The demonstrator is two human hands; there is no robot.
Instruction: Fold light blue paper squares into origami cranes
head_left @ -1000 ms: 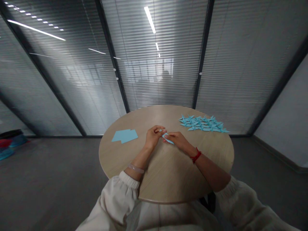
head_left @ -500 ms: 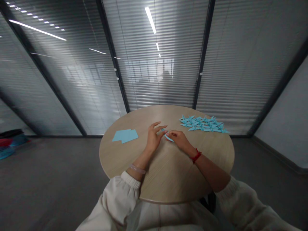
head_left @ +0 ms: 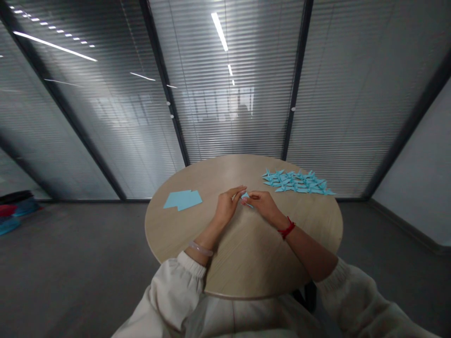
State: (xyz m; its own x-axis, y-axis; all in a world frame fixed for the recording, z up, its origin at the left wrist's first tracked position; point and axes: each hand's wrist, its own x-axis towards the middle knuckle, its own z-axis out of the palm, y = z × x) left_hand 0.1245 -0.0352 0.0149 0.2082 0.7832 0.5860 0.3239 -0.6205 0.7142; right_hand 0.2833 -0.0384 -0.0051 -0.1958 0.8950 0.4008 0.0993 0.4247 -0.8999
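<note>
Between my fingertips, over the middle of the round table, is a small piece of folded blue paper [head_left: 245, 195]. My left hand [head_left: 227, 205] is closed on its left side, thumb and fingers drawn together. From the right, my right hand [head_left: 263, 204] pinches the same paper between thumb and forefinger. Much of the paper is hidden behind the fingers, so its exact folded shape cannot be made out. Right of my hands lie several folded blue paper cranes [head_left: 296, 181], packed close in rows. A few flat blue paper sheets [head_left: 183, 199] overlap on the left.
The round wooden table [head_left: 243, 267] has its near edge against my lap. Glass partitions with blinds [head_left: 236, 126] stand just behind it. On the floor at far left is a dark and red item with blue parts [head_left: 17, 206], cut by the frame.
The raised, spread fingers of my left hand have come down and closed around the paper. The paper is turned and shows less length. My right hand has hardly moved.
</note>
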